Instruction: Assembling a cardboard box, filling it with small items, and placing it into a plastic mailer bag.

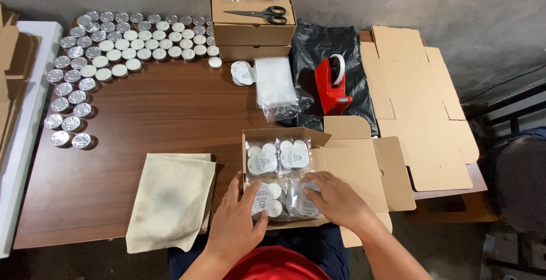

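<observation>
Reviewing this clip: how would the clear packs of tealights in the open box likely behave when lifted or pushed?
The packs look like thin clear film, so probably floppy and crinkly, sagging between candles. The film seems glossy, so perhaps a little slippery under the left hand and right hand. Each holds only a few small candles, so likely light; snug in the cardboard box, they should barely slide.

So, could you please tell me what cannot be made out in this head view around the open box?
- Near clear packets of white tealights: partly covered by the left hand and right hand.
- Open brown cardboard box: its floor is hidden by packets.
- Closed brown cardboard boxes at the back: contents unseen.
- Round white labels: print too small.
- Left white board: cut by the frame edge.
</observation>
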